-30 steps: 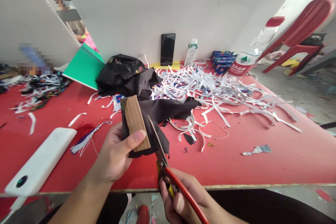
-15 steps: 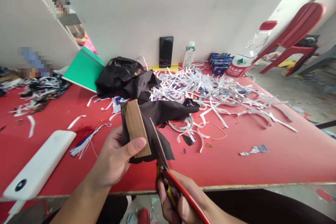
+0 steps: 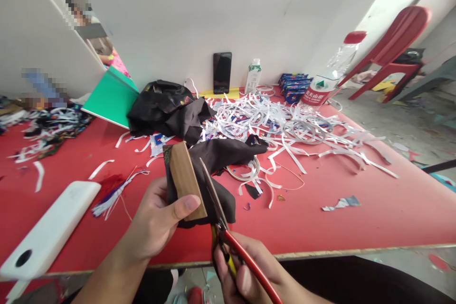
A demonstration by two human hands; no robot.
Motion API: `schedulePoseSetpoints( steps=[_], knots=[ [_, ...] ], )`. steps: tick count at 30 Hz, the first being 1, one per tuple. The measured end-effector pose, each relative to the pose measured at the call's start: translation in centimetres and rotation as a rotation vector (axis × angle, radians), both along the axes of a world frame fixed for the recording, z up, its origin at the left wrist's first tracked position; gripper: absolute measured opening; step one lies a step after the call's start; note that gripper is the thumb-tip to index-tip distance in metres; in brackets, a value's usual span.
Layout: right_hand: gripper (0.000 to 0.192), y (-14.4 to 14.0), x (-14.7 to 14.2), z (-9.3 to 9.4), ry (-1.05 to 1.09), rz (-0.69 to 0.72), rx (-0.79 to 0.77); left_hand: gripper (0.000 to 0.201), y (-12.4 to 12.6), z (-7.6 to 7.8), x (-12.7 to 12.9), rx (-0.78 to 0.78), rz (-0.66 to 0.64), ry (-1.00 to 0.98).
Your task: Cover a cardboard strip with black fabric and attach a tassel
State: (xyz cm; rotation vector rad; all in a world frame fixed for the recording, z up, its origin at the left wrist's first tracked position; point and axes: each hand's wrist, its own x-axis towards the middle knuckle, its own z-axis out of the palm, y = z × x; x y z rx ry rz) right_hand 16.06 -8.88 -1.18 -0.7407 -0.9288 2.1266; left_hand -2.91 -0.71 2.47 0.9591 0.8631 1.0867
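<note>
Firmly, in left hand [image 3: 160,221]: closed grip, with thumb pressed on the lower end of a flat, rectangular, light-brown wooden block [image 3: 183,175], and with fingers partly hidden behind soft black cloth [image 3: 226,152].
Wooden block: lying on top of the cloth, mostly free beyond the thumb, tilted a little to the left at its far end; straight edges, smooth face, fine lengthwise grain.
Black cloth: caught between block and fingers, spread past the right edge of the block, with a long creased tail reaching right toward the strips; thin and dull, with a small patterned patch at the far left corner.
Right hand [image 3: 259,255]: closed around metal scissors with red and yellow handles [image 3: 245,256].
Scissors: long, pointed blades just beside the block's right edge, over the cloth; not possible to tell how wide apart.
White strips [image 3: 256,114]: narrow, curled, in a loose heap beyond the hands.
Left of the hands: smooth white oblong device [image 3: 57,228] with rounded corners; near it, fine white and purple threads [image 3: 119,194].
Behind: shiny, crumpled black bundle [image 3: 156,104] beside a flat green board [image 3: 110,97].
Table [image 3: 320,228]: red, smooth, pale along the near edge.
</note>
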Motion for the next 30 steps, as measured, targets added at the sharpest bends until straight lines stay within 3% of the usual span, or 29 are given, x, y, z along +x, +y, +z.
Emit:
schedulePoseSetpoints(
  steps=[5,11,18,26,30],
  knots=[
    [0.075,0.1,-0.3,-0.8,0.04,0.054,-0.006,0.026,0.0,-0.2,-0.1,0.013,-0.024,0.05],
    [0.076,-0.1,-0.1,-0.6,0.014,0.002,-0.02,0.025,-0.3,-0.7,-0.7,0.008,-0.052,0.118],
    [0.073,0.3,-0.3,-2.0,0.102,0.039,-0.008,0.027,-0.3,-0.8,-0.9,0.018,-0.066,0.139],
    [0.075,-0.5,0.5,-0.1,-0.002,-0.024,-0.05,0.018,-0.4,-0.6,-0.8,0.014,-0.201,0.104],
    [0.077,-0.1,0.5,-0.4,-0.014,0.021,-0.032,0.018,-0.4,-0.6,-0.9,0.03,-0.22,0.11]
  ],
)
